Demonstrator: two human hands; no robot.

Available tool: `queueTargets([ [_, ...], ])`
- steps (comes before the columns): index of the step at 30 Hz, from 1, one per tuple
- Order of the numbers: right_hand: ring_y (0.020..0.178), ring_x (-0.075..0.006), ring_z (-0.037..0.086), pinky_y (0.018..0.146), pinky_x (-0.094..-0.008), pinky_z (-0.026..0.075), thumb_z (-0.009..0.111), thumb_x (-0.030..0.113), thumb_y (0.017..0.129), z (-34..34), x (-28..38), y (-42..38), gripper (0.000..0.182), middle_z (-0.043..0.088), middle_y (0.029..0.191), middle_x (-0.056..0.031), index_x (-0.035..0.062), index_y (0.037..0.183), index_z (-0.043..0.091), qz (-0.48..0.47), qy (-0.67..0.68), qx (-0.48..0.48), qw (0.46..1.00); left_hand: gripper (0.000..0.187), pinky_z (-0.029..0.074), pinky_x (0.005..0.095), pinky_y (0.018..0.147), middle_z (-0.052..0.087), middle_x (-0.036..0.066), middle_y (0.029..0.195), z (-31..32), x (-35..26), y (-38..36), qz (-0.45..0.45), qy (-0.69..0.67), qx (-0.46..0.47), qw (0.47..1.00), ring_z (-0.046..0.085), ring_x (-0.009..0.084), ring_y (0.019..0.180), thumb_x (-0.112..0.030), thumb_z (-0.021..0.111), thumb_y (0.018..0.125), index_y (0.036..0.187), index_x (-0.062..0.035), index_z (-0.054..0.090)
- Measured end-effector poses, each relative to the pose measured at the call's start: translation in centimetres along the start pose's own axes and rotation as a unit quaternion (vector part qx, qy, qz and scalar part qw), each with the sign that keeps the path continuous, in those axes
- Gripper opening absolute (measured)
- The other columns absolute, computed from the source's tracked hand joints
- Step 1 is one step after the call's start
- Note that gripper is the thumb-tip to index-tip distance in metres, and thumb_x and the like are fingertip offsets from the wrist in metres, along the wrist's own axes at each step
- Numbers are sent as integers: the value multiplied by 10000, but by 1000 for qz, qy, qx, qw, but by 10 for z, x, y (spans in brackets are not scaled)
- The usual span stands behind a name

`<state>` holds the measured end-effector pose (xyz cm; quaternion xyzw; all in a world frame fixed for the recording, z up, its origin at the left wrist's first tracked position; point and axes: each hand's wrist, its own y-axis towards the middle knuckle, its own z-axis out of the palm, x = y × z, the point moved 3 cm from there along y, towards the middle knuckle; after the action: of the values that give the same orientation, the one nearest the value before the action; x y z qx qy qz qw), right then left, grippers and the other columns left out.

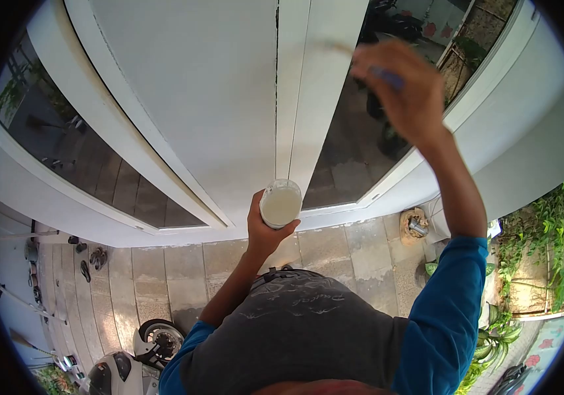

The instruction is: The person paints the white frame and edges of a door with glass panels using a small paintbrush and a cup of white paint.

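A clear cup of whitish liquid (282, 205) is held in my left hand (267, 227), its fingers wrapped round the sides, low in front of the white door panel (196, 85). My right hand (403, 89) is raised at the upper right, in front of the dark glass pane (341, 151). Its fingers are closed round a thin brush (387, 78) with a bluish handle. The brush's tip points left toward the white frame (318, 79) and is blurred by motion; whether it touches the frame I cannot tell.
A second dark pane (97, 151) is at the left. Paving tiles (183, 276) run below the doors. A motorbike (124, 362) stands at the lower left, with shoes (98, 258) farther back. A brown sack-like container (415, 226) and green plants (538, 243) are at the right.
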<state>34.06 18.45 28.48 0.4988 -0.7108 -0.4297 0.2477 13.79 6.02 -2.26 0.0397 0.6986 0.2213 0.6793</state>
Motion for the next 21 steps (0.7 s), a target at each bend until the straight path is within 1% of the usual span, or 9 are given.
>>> queueTargets([
  [2,795,-255,730,675,-319,586,824,71,829,-30,-7,34,226,745,940,-66,92,1046,764,-177,-79,-133,972,767,524,364,952,664,107,1165,-1,2,0,-1,7,4,1000,656,216,1090,-157,936,678,1316,-30,529],
  [5,856,-251,741,710,-316,599,837,35,777,-26,-6,31,290,754,1027,-65,104,1051,769,-172,-168,-128,962,771,522,365,956,661,108,1170,0,1,0,2,7,4,1000,653,218,1099,-154,936,677,1319,-30,527],
  [6,853,-236,738,679,-318,591,818,38,759,-13,-15,13,304,744,1120,-88,119,1049,773,-162,-174,-92,967,775,522,366,957,659,107,1173,0,1,0,3,7,3,1000,651,219,1104,-150,935,677,1323,-30,524],
  [8,813,-211,726,639,-316,576,783,74,749,17,-10,-38,308,722,1179,-119,127,1052,773,-144,-210,-37,966,778,522,367,957,658,107,1176,1,4,-1,3,-2,2,1000,651,219,1104,-147,934,678,1327,-31,521],
  [12,707,-176,671,571,-320,530,739,127,735,64,10,-151,324,697,1193,-176,122,1058,761,-82,-122,104,984,788,520,369,961,655,105,1184,0,8,-5,-8,-16,-4,1000,649,218,1106,-136,933,679,1337,-32,513],
  [13,701,-174,676,571,-317,529,767,128,755,71,21,-164,260,710,1133,-116,126,1014,749,-61,-97,118,986,788,520,369,961,655,105,1184,0,9,-5,-7,-16,-6,1000,649,218,1106,-136,933,679,1337,-32,513],
  [15,711,-189,690,581,-325,539,790,112,793,85,30,-178,175,709,1058,-42,122,957,729,42,5,207,977,786,519,370,964,655,106,1184,0,8,-5,-3,-11,-5,1000,649,216,1105,-136,935,678,1335,-32,515],
  [18,725,-223,699,596,-343,548,794,113,841,67,10,-139,124,698,960,-10,100,932,711,77,19,178,981,785,517,367,964,655,107,1179,0,3,-4,2,3,2,1000,649,216,1102,-134,936,676,1331,-31,516],
  [21,727,-259,695,612,-339,547,795,133,880,13,-10,-52,156,706,902,-57,94,1026,756,95,9,67,993,783,519,366,961,655,106,1180,2,0,-4,-2,8,5,1000,649,218,1100,-131,934,675,1330,-31,517],
])
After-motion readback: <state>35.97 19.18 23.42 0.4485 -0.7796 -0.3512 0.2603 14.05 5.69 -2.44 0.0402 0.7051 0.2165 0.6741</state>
